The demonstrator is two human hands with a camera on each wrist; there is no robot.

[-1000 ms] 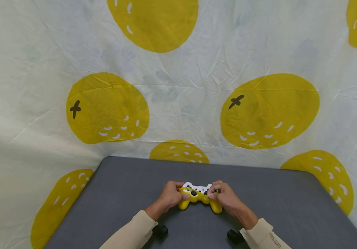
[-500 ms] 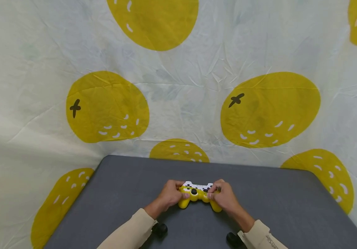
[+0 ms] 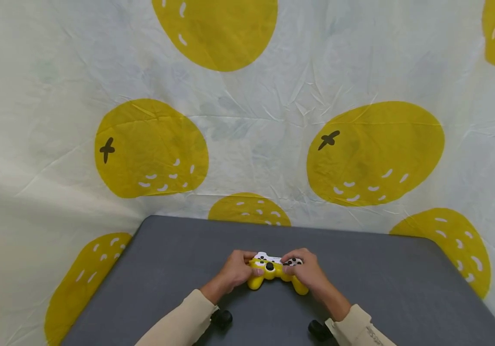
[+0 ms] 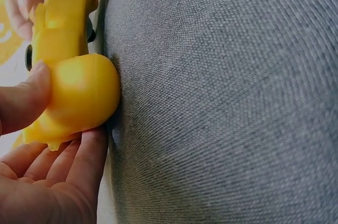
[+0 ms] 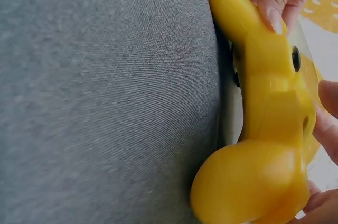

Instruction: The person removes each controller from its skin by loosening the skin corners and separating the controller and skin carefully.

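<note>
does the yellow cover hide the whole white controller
No, the white controller shows bare along its far edge, beyond the yellow cover.

One controller (image 3: 274,273), one table (image 3: 187,254), two grips (image 3: 235,268) (image 3: 308,269), two sleeves (image 3: 178,319), two black devices (image 3: 222,319) and eight yellow prints (image 3: 377,154) show.

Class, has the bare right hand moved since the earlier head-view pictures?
Yes: against the dark grey, cloth-covered tabletop in the head view, the bare right hand has shifted slightly left, its fingertips further across the yellow-and-white game controller.
</note>
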